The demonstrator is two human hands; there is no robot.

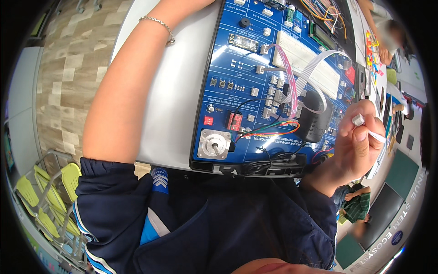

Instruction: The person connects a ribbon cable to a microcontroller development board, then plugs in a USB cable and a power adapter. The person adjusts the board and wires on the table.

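Note:
My right hand (358,153) is raised at the right of the blue electronics training board (228,102). Its thumb and fingers pinch a small white plug connector (358,119), whose pale cable (377,136) trails out past the fingers. My left arm reaches forward over the white table, a chain bracelet (159,23) on the wrist. Only the back part of my left hand (194,4) shows at the top edge, and its fingers are cut off. On the board, ribbon cables (315,61) run between white sockets, near a white breadboard (292,55).
A silver stepper motor (214,144) sits at the board's near left corner. Black cables (269,163) lie bunched along its near edge. A black rounded object (315,119) rests on the board. Green chairs (48,194) stand left; other people (358,203) are at the right.

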